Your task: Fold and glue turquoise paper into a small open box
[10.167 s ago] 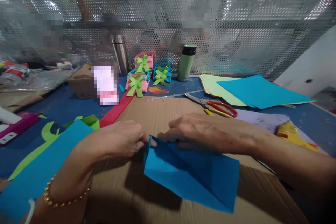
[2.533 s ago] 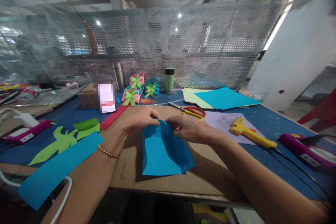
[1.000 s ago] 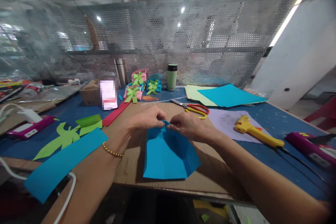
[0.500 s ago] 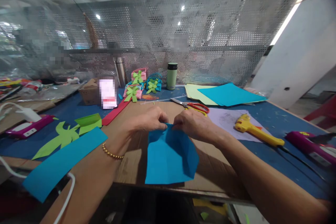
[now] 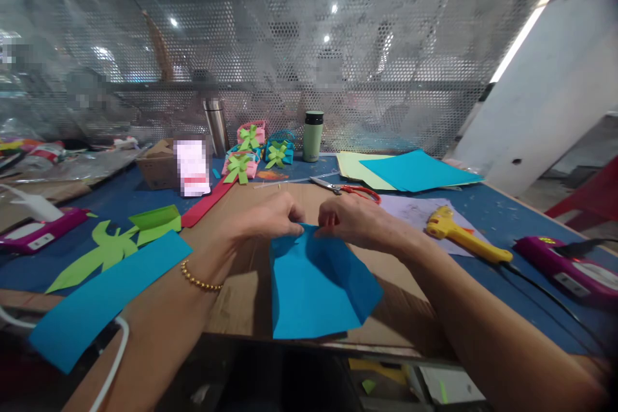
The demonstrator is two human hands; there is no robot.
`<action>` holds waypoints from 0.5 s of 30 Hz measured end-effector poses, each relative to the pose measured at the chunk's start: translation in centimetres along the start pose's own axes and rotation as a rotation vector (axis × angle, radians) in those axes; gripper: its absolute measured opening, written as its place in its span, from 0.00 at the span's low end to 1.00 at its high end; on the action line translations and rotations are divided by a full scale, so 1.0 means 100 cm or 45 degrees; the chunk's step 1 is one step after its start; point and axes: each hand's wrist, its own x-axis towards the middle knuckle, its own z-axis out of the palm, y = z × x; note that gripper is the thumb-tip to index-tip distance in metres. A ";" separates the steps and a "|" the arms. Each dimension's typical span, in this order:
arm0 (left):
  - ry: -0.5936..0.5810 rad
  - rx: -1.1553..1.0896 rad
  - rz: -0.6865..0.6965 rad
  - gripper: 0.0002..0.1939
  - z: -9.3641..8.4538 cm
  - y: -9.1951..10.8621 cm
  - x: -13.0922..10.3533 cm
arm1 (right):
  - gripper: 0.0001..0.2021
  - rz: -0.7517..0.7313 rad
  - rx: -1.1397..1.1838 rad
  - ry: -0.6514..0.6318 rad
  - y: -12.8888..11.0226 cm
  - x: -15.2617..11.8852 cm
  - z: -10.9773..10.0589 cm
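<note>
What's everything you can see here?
Folded paper: 1, blue, front centre
Paper strips: 2, blue and red, left
Paper cutouts: several, green, left
Little bags: at least 3, pink and blue, back
Flask: 1, silver, back
Tumbler: 1, green, back
Box: 1, brown, back left
Scissors: 1, red-handled, middle
Paper sheets: several, green and blue, right
Glue gun: 1, yellow, right
Power strips: 2, purple, both sides
Cardboard: 1, brown, centre
Table: 1, blue, underneath
Mesh screen: 1, grey, behind
Clutter: uncounted, mixed, left
Left hand: 1, bare, paper's edge
Right hand: 1, bare, paper's edge
</note>
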 end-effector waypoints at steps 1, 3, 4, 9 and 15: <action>-0.004 -0.010 0.006 0.09 0.000 0.000 0.000 | 0.09 0.001 -0.017 -0.002 0.001 0.001 0.001; -0.014 -0.041 0.012 0.08 0.000 0.000 0.000 | 0.08 -0.030 -0.051 0.004 0.004 0.002 0.001; -0.019 -0.053 0.007 0.08 0.000 0.000 0.000 | 0.07 -0.058 -0.063 0.014 0.005 0.002 0.002; -0.052 -0.108 0.000 0.09 0.002 -0.002 0.001 | 0.06 -0.217 -0.118 0.095 0.007 -0.002 0.004; -0.031 -0.149 0.016 0.09 0.005 -0.004 0.001 | 0.11 -0.276 -0.138 0.083 0.003 -0.004 0.003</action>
